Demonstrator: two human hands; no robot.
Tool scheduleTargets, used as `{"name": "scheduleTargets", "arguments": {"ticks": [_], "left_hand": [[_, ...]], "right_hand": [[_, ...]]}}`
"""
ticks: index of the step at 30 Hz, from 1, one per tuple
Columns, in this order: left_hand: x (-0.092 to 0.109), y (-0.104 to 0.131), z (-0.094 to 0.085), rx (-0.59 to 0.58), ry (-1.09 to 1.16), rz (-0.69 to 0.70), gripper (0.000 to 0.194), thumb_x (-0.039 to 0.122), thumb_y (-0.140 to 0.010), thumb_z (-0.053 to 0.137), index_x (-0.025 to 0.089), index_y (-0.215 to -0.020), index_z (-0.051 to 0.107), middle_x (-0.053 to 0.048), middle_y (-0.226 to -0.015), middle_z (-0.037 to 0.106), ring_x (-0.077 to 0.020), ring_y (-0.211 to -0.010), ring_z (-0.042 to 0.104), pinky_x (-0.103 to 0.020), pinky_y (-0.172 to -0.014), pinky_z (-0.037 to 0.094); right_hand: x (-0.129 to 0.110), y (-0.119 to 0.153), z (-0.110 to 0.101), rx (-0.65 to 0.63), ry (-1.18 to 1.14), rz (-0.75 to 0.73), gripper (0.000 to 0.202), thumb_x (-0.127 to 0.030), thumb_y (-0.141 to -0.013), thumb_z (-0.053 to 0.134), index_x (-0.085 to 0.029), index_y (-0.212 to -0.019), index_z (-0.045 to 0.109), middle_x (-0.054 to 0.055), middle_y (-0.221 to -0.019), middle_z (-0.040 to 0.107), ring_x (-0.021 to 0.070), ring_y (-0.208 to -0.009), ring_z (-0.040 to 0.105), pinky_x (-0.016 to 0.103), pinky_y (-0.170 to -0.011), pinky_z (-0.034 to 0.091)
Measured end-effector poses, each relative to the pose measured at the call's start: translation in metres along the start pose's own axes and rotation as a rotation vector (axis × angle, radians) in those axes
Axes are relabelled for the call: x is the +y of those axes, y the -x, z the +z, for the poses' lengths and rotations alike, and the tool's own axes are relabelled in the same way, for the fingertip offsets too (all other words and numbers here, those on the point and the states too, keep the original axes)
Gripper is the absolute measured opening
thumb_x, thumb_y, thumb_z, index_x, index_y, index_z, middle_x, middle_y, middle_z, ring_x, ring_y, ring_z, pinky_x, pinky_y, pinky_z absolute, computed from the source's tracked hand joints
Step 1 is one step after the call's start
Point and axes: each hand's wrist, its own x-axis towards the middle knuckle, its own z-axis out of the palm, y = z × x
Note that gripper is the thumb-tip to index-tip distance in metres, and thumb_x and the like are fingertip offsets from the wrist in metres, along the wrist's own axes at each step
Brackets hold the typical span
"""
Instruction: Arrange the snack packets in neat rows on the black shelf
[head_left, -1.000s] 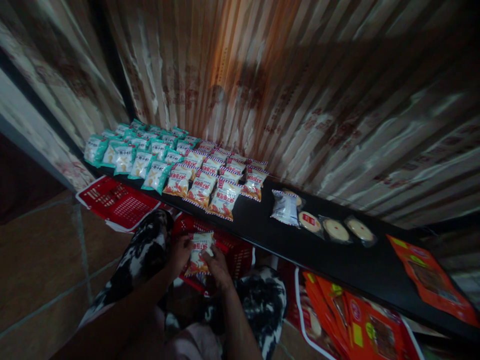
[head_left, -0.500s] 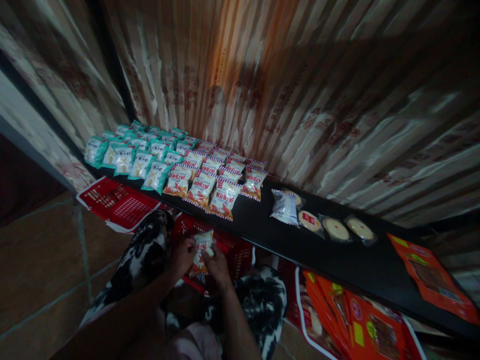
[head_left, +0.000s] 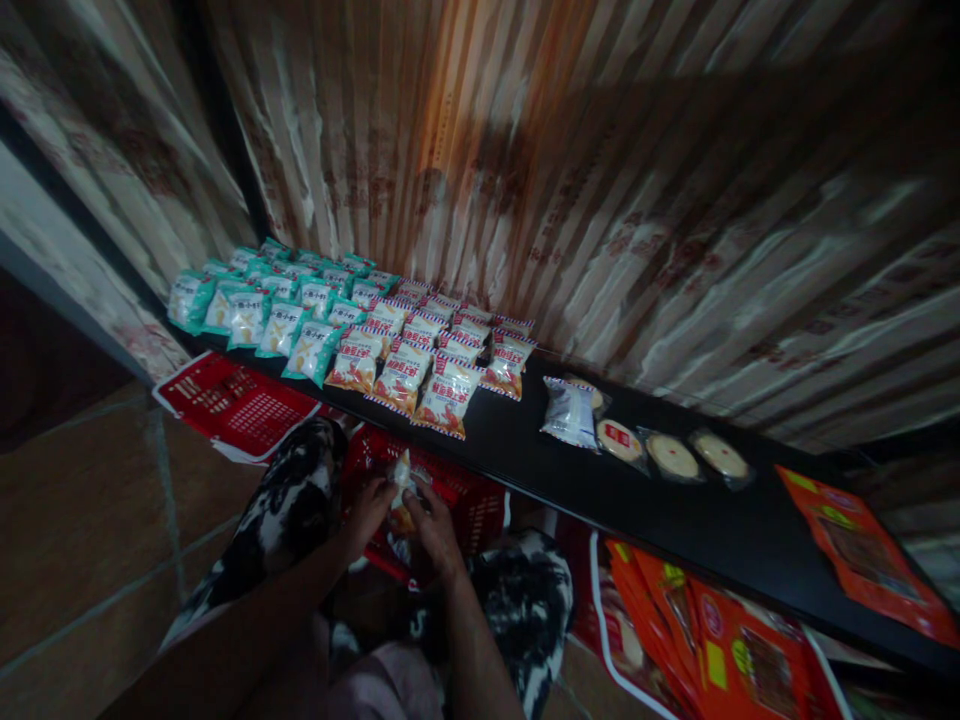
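Observation:
Over a red basket (head_left: 480, 515) between my knees, both hands grip one small snack bag (head_left: 402, 490), white and orange and now seen partly edge-on. My left hand (head_left: 369, 515) pinches its left side. Fingers of my right hand (head_left: 435, 525) close on its right side. On the black shelf just beyond stand rows of matching white-and-orange snack bags (head_left: 445, 393), with several teal-and-white snack bags (head_left: 311, 350) to their left. A single pale bag (head_left: 570, 412) lies apart from the rows, its printed front not showing.
Round wrapped flat cakes (head_left: 673, 456) lie farther right on the black shelf (head_left: 525, 465). An orange packet (head_left: 862, 555) rests at its right end. Below are a basket of orange packets (head_left: 750, 650) and another red basket (head_left: 240, 400). A pleated curtain (head_left: 637, 200) hangs behind.
The snack bag in my hands has turned from face-up to partly edge-on and looks more crumpled. Both hands stay in nearly the same place; the shelf goods have not moved.

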Motion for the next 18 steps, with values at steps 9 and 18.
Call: {"name": "scheduleTargets", "arguments": {"ticks": [9,18], "left_hand": [[0.020,0.022,0.001,-0.120,0.210,-0.093,0.045,0.046,-0.062,0.071,0.017,-0.097,0.063,-0.006,-0.086,0.070,-0.0222,-0.083,0.066,-0.028,-0.068,0.049],[0.016,0.017,0.000,-0.251,0.399,-0.101,0.052,0.047,-0.057,0.077,0.012,-0.093,0.064,-0.007,-0.076,0.071,-0.0212,-0.068,0.067,-0.030,-0.062,0.049]], "right_hand": [[0.001,0.000,0.001,-0.030,0.038,-0.094,0.042,-0.048,-0.075,0.059,-0.025,-0.109,0.066,0.006,-0.112,0.065,0.0211,-0.104,0.057,0.035,-0.095,0.040],[-0.001,0.002,0.006,-0.017,0.049,-0.191,0.029,-0.036,-0.074,0.060,-0.024,-0.098,0.071,0.004,-0.092,0.061,0.0158,-0.083,0.055,0.028,-0.078,0.044]]}}
